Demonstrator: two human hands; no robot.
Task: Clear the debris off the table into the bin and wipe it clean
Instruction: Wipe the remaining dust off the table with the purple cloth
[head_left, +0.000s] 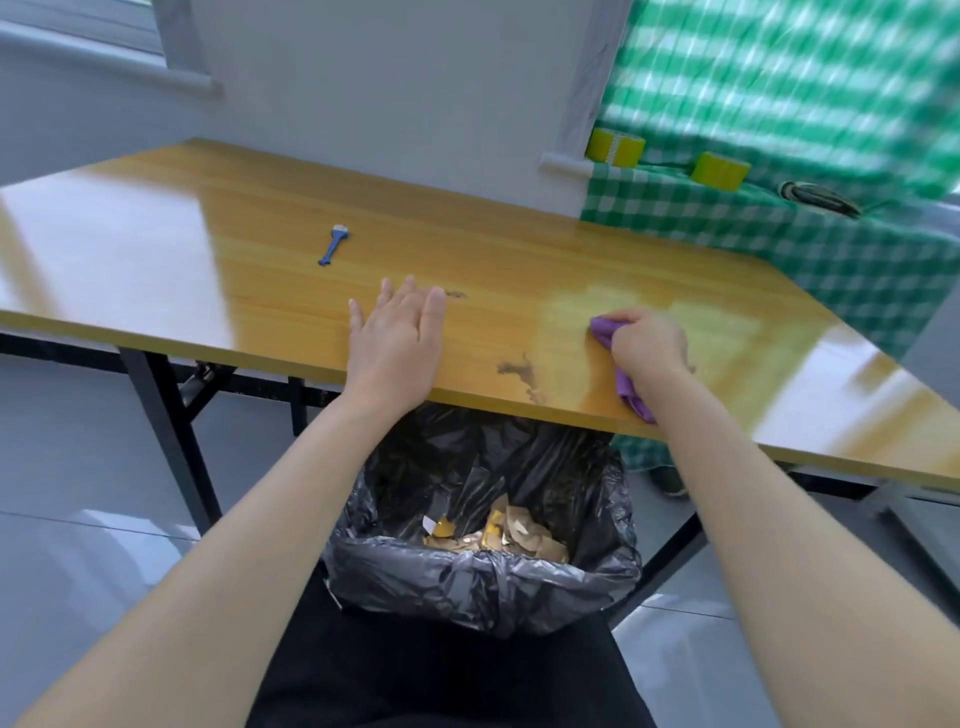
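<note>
A person is looking down at a glossy yellow wooden desk (208, 291) that is stretching across the middle of the frame, with both bare forearms reaching up from the bottom edge.

The left hand (395, 343) is lying flat, palm down, near the desk's front edge at the centre of the frame. Its fingers (387, 291) are straight, slightly spread and holding nothing.

The right hand (649, 345) is sitting to the right of centre, gripping a purple cloth (605, 330). The fingers are curling round the bunched cloth and pressing it onto the desk. One end is poking out to the left of the fingertips, and the other is trailing back under the wrist toward the front edge. The hand is slightly blurred.

Between the two hands, a brown smudge (519, 371) is marking the desk near its front edge. A smaller dark mark (456, 294) is sitting just beyond the left fingertips.

Below the desk edge, at lower centre, a bin (467, 582) lined with a black plastic bag is standing open. Tan and gold scraps of debris (498, 532) are lying inside it.

A small blue brush (332, 245) is lying on the desk, left of centre and well apart from both hands.

In the upper right, a green checked covering (857, 270) is draping over a neighbouring surface, with two yellow tape rolls (615, 147) standing on it.
</note>
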